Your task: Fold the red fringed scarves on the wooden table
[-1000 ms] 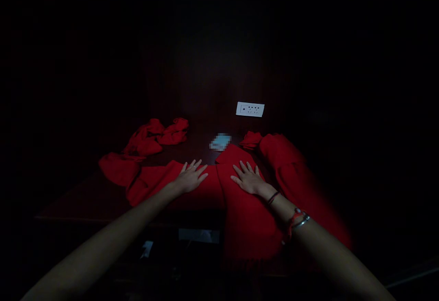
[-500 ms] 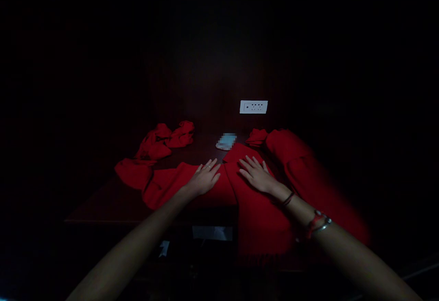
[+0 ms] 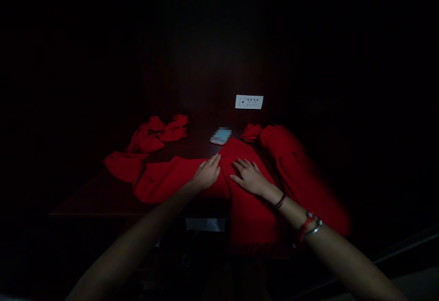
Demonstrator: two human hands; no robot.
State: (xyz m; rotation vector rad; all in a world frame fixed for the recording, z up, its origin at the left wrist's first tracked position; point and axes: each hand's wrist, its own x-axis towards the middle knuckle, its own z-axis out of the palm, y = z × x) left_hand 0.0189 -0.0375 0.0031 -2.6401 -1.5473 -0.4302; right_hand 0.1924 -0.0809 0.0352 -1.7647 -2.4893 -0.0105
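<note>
Your hands have drawn closer together than they were half a second ago, and the left hand (image 3: 207, 173) now sits almost beside the right hand (image 3: 248, 177). Both lie palm down on the red cloth (image 3: 171, 180) at the centre of the frame. The fingers are stretched out and not curled round anything, so you are pressing rather than gripping, probably to keep the fabric flat against the worktop (image 3: 99, 198).

The cloth runs left from your hands, and another length drops over the near edge, its fringe hanging at lower centre. Your forearms reach in from the bottom corners, wrists low, with bracelets (image 3: 310, 225) on the right one.

A bunched red cloth (image 3: 157, 134) lies upper left of your hands. A small pale object (image 3: 221, 135) sits just beyond them, below a white socket plate (image 3: 249, 102).
</note>
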